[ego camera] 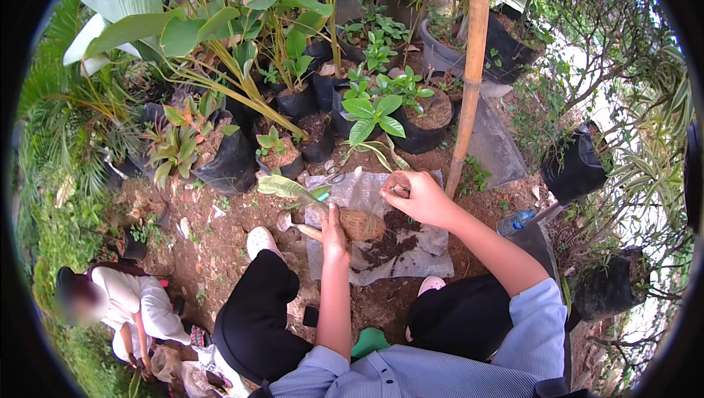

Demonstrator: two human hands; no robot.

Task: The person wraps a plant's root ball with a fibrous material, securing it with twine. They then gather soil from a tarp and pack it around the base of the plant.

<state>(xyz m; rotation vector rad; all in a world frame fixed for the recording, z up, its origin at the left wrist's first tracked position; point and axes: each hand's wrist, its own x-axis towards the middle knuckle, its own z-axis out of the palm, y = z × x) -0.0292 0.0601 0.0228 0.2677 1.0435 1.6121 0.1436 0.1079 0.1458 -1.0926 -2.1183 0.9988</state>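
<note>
My left hand (335, 236) holds a root ball wrapped in brown fibre (362, 225), lying on its side, with mottled green leaves (289, 189) pointing left. Just right of the ball, my right hand (418, 197) is raised with thumb and fingers pinched on a thin strand, whose path is too fine to follow. Beneath both hands a bubble-wrap sheet (379, 275) lies on the ground, bearing dark loose soil (393, 247). A wooden-handled tool (307, 231) lies by my left wrist, partly hidden. Scissors (334, 174) rest at the sheet's far left corner.
An upright bamboo pole (470, 79) stands beyond my right hand. Black plant bags (421, 137) line the far side. At right lies a plastic bottle (516, 222). A green stool (369, 341) is beneath me. Another person (132, 302) bends over bags at lower left.
</note>
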